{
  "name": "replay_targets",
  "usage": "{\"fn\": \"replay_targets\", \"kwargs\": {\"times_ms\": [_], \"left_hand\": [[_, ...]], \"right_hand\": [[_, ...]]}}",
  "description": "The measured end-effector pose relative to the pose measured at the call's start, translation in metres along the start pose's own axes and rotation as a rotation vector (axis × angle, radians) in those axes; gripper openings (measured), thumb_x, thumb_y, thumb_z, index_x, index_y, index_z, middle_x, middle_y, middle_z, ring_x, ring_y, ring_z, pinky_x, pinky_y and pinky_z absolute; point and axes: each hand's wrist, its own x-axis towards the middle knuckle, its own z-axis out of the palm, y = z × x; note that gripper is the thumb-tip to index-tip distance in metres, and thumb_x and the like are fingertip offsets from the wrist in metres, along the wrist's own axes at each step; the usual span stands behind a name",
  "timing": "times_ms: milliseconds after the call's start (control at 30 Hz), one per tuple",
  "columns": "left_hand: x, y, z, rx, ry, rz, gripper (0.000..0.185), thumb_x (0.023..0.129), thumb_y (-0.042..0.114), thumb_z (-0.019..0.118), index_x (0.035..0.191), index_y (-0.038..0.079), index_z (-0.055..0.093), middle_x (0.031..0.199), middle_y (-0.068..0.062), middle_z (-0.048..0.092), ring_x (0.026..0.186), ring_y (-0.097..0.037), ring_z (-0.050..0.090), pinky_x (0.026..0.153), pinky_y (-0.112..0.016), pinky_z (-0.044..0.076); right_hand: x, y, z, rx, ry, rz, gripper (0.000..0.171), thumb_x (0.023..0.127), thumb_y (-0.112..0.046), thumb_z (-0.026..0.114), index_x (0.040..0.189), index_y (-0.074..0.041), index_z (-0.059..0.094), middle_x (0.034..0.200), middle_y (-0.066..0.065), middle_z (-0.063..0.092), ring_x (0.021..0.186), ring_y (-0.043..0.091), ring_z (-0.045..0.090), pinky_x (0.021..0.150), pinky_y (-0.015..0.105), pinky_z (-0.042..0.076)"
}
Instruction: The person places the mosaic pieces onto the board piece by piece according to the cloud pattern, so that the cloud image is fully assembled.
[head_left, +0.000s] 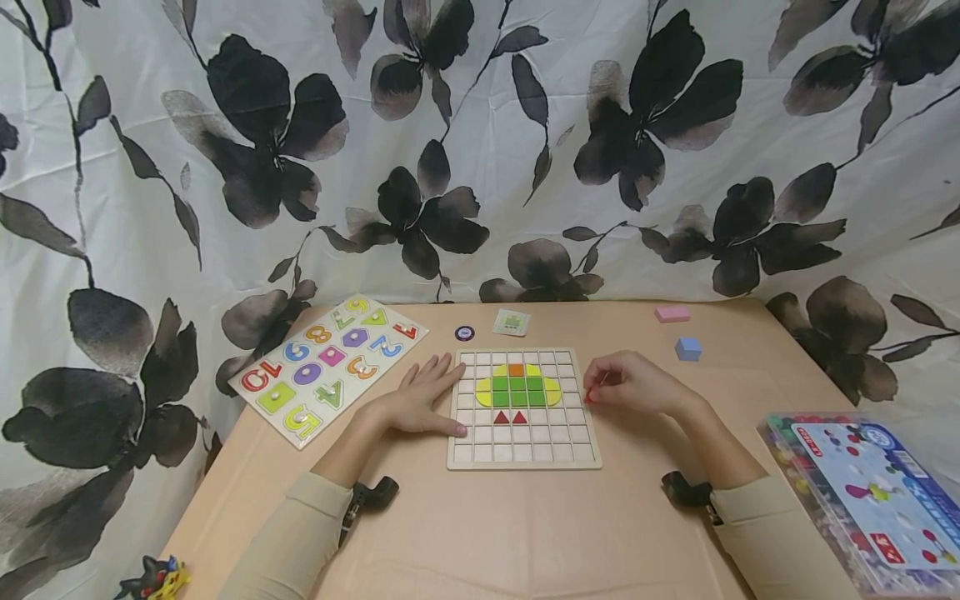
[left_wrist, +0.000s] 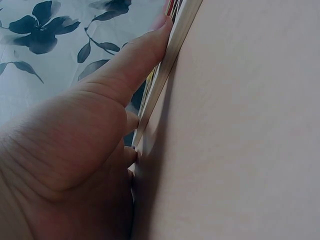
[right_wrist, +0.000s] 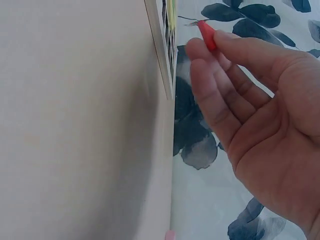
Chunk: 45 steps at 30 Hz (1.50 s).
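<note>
A white grid board (head_left: pixel 525 455) lies in the middle of the table. On it are green squares (head_left: pixel 517 398), an orange square (head_left: pixel 516 370), yellow rounded pieces (head_left: pixel 553 392) at the sides, and two red triangles (head_left: pixel 501 418) below. My left hand (head_left: pixel 416 402) rests at the board's left side, fingers spread, thumb and fingertips touching its edge. Beside the right edge, my right hand (head_left: pixel 641 385) pinches a small red piece (right_wrist: pixel 207 35) between thumb and fingertip, held above the table. Its pointed end shows in the right wrist view; the rest is hidden by the fingers.
A number-and-shape puzzle board (head_left: pixel 330 372) lies at left. Behind the grid are a round dark token (head_left: pixel 465 333) and a small picture card (head_left: pixel 512 322). A pink block (head_left: pixel 672 314) and blue block (head_left: pixel 687 349) sit back right, a clear plastic box (head_left: pixel 873 500) front right, a toy figure (head_left: pixel 153 578) front left.
</note>
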Motion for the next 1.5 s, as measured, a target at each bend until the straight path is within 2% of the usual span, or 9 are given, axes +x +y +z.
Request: {"fn": "replay_targets", "kwargs": {"times_ms": [200, 300, 433, 700, 933, 1200, 1500], "left_hand": [[0.001, -0.004, 0.003, -0.020, 0.014, 0.022, 0.122, 0.080, 0.076, 0.072, 0.169, 0.016, 0.015, 0.175, -0.020, -0.005, 0.161, -0.042, -0.010, 0.126, -0.064, -0.013], [0.000, 0.000, 0.000, -0.006, -0.002, 0.000, 0.121, 0.080, 0.074, 0.073, 0.169, 0.015, 0.015, 0.175, -0.020, -0.004, 0.162, -0.041, -0.009, 0.127, -0.063, -0.010], [-0.001, 0.003, -0.002, 0.034, -0.013, -0.027, 0.118, 0.082, 0.072, 0.073, 0.169, 0.016, 0.014, 0.175, -0.017, -0.004, 0.162, -0.038, -0.009, 0.129, -0.061, -0.008], [0.000, 0.003, -0.001, 0.039, -0.012, -0.034, 0.119, 0.082, 0.072, 0.074, 0.169, 0.018, 0.014, 0.176, -0.015, -0.005, 0.163, -0.036, -0.009, 0.129, -0.060, -0.009], [-0.001, 0.004, -0.003, 0.052, -0.021, -0.047, 0.119, 0.081, 0.075, 0.072, 0.169, 0.021, 0.012, 0.176, -0.013, -0.006, 0.163, -0.034, -0.010, 0.130, -0.058, -0.008], [0.000, 0.004, -0.003, 0.051, -0.020, -0.044, 0.120, 0.081, 0.075, 0.072, 0.169, 0.020, 0.012, 0.176, -0.014, -0.006, 0.163, -0.035, -0.010, 0.129, -0.059, -0.008], [0.000, 0.003, -0.001, 0.045, -0.009, -0.029, 0.118, 0.082, 0.072, 0.073, 0.169, 0.018, 0.015, 0.175, -0.017, -0.004, 0.162, -0.038, -0.008, 0.129, -0.061, -0.007]], "right_hand": [[0.003, -0.006, 0.003, 0.029, 0.025, 0.036, 0.015, 0.090, 0.001, 0.077, 0.104, -0.003, 0.075, 0.097, 0.007, 0.076, 0.084, 0.019, 0.064, 0.075, 0.021, 0.054], [0.006, -0.011, 0.006, 0.045, 0.035, 0.043, 0.018, 0.089, 0.001, 0.078, 0.107, -0.003, 0.075, 0.099, 0.008, 0.076, 0.084, 0.021, 0.066, 0.078, 0.021, 0.054], [0.011, -0.017, 0.012, 0.061, 0.058, 0.048, 0.019, 0.088, -0.002, 0.081, 0.105, -0.007, 0.076, 0.099, 0.008, 0.076, 0.083, 0.021, 0.068, 0.078, 0.021, 0.057], [0.022, -0.028, 0.024, 0.052, 0.076, 0.059, 0.023, 0.086, -0.004, 0.084, 0.108, -0.006, 0.078, 0.097, 0.005, 0.077, 0.083, 0.021, 0.068, 0.079, 0.020, 0.058], [0.027, -0.033, 0.033, 0.062, 0.055, -0.003, 0.025, 0.083, -0.004, 0.087, 0.106, -0.003, 0.078, 0.092, 0.006, 0.075, 0.079, 0.016, 0.067, 0.074, 0.021, 0.059], [0.034, -0.037, 0.044, -0.031, 0.033, 0.042, 0.022, 0.088, -0.008, 0.083, 0.109, -0.005, 0.079, 0.089, -0.003, 0.071, 0.084, 0.021, 0.059, 0.068, 0.022, 0.051], [0.039, -0.035, 0.058, -0.063, -0.038, 0.032, 0.016, 0.087, -0.008, 0.083, 0.102, -0.011, 0.079, 0.084, -0.005, 0.071, 0.080, 0.017, 0.060, 0.066, 0.022, 0.051]]}}
